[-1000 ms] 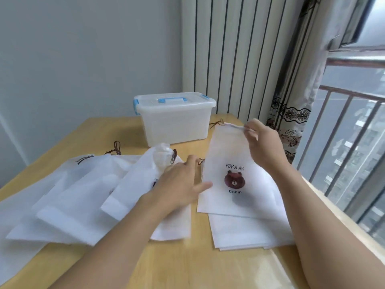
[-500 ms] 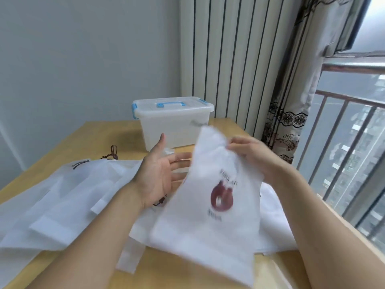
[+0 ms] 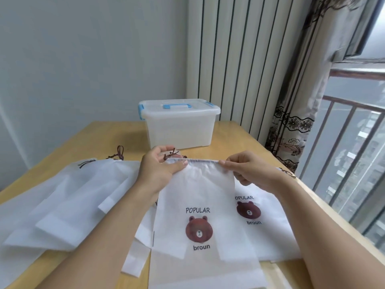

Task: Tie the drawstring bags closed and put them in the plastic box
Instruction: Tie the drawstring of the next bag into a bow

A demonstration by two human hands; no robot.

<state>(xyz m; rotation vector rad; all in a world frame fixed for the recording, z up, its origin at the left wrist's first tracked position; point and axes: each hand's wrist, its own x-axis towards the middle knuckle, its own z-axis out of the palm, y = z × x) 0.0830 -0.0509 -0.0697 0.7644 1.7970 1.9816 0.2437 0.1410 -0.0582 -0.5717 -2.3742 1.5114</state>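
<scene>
With the left hand (image 3: 160,170) and right hand (image 3: 248,168) pinching the bear bag's (image 3: 200,205) hem, the person should anchor one corner and draw the brown cord (image 3: 171,153) steadily sideways

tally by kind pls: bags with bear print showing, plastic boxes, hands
Bags with bear print showing: 2, the held bag and the bag beneath it
Plastic boxes: 1, the plastic box, lid on
Hands: 2, the left hand and the right hand, both pinching the held bag's top hem
Total: 5
The plain white bags at left overlap too much to count.
</scene>
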